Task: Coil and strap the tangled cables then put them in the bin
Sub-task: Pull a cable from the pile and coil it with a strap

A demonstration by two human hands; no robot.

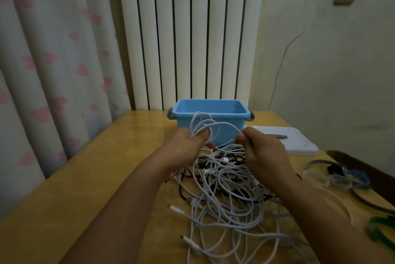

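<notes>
A tangle of white and black cables (226,197) lies on the wooden table in front of me. My left hand (188,148) grips several loops of a white cable (203,122) that rise above its fingers. My right hand (263,152) pinches the same white cable a little to the right, with a strand running between both hands. Behind the hands stands a blue bin (210,106) with grey handles, and nothing shows inside it.
A white flat device (299,142) lies right of the bin. Straps in grey, blue and green (350,180) sit at the table's right edge (380,231). A curtain hangs at the left and a white radiator stands behind the table.
</notes>
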